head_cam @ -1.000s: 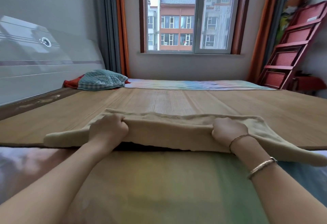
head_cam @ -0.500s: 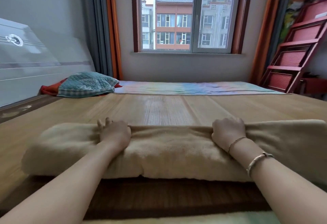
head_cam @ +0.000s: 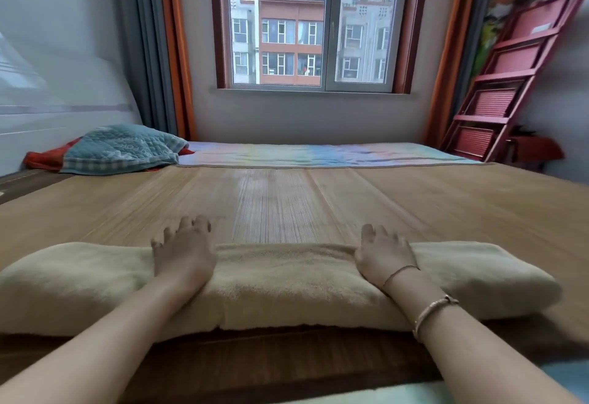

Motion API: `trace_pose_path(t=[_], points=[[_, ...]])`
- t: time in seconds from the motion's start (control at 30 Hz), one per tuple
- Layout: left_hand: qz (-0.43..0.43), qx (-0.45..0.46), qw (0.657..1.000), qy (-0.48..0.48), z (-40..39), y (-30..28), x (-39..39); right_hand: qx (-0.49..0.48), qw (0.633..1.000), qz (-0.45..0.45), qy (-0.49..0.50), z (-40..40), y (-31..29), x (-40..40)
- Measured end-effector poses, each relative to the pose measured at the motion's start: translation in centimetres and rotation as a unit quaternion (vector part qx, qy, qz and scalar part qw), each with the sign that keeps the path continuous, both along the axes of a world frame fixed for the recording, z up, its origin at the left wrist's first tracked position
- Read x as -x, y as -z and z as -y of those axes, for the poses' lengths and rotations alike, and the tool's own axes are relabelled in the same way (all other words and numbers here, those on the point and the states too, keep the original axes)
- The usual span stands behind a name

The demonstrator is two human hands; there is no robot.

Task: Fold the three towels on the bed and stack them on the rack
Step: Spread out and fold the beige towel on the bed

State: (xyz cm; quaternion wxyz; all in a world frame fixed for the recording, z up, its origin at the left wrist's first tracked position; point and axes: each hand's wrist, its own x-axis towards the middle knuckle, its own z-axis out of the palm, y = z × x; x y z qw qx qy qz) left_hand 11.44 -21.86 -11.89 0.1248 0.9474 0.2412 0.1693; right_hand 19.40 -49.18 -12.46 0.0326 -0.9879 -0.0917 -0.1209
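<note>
**Fold laid, not yet secured: slippage and misalignment risks**

Beige towel (head_cam: 287, 289) lying across the near part of the bed (head_cam: 446, 206), on the woven mat, folded lengthwise into a long band; far edge doubled over, ends bulging to left and right. Left hand (head_cam: 183, 254) resting flat on the band left of centre, fingers spread and reaching past the far edge onto the mat. Right hand (head_cam: 384, 255) likewise flat on the band right of centre, fingers relaxed and slightly splayed. Grip of both hands apart; nothing pinched or clamped, pressure only from palms.

Only one towel in view; other two not visible. Red rack (head_cam: 510, 85) leaning against the right wall, well apart from the towel.

Risks judged from this position:
- Mat surface smooth in appearance; palm pressure alone likely to slide the whole band instead of flattening it.
- Ends unsupported beyond both hands; liable to sag open or twist at the next fold, giving uneven corners.
- Upper layer loose; lifting without pinching both layers likely to undo the fold.
- Thick pile; bulky folded bundle possibly unstable once stacked on a slanted rack shelf.
- Near edge close to the mat border; a pull toward the body could drag it off.
</note>
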Motion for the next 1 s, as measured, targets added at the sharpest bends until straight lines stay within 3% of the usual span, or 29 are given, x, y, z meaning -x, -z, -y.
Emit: trace_pose_path(t=[0.1, 0.2, 0.27, 0.37, 0.43, 0.53, 0.6, 0.73, 0.8, 0.9, 1.0], points=[[0.031, 0.047, 0.988, 0.141, 6.8, -2.1, 1.5, -0.112, 0.99, 0.075, -0.037, 2.3, -0.8, 2.3], [-0.035, 0.002, 0.971, 0.236, 12.8, -2.4, 1.5, -0.11, 0.975, 0.193, -0.026, 5.3, -0.6, 5.2], [-0.086, -0.029, 0.965, 0.247, 15.2, -1.9, 0.8, -0.111, 0.97, 0.213, 0.032, 8.6, 0.2, 6.6], [-0.156, -0.053, 0.959, 0.231, 17.1, -0.1, -0.3, -0.153, 0.962, 0.142, 0.177, 14.7, 1.2, 7.5], [-0.161, -0.009, 0.964, 0.211, 17.1, 1.3, -0.5, -0.265, 0.932, 0.081, 0.233, 17.8, 1.1, 7.6], [-0.153, 0.006, 0.967, 0.204, 16.7, 2.1, -0.5, -0.411, 0.895, -0.008, 0.173, 19.9, 1.0, 6.7], [-0.152, 0.015, 0.967, 0.206, 16.6, 2.2, -0.5, -0.483, 0.87, 0.007, 0.099, 19.3, 1.2, 6.2], [-0.155, 0.036, 0.965, 0.208, 16.6, 2.1, -0.7, -0.636, 0.771, 0.033, 0.034, 17.5, -0.4, 6.3], [-0.153, 0.042, 0.964, 0.211, 16.4, 2.2, -0.7, -0.619, 0.782, 0.047, 0.057, 17.8, -1.0, 5.9], [-0.157, 0.045, 0.963, 0.216, 16.5, 2.0, -0.5, -0.508, 0.851, 0.043, 0.124, 18.9, 0.1, 5.2], [-0.148, 0.04, 0.965, 0.214, 16.6, 2.2, -0.1, -0.425, 0.888, 0.015, 0.173, 18.9, 1.6, 4.9]])
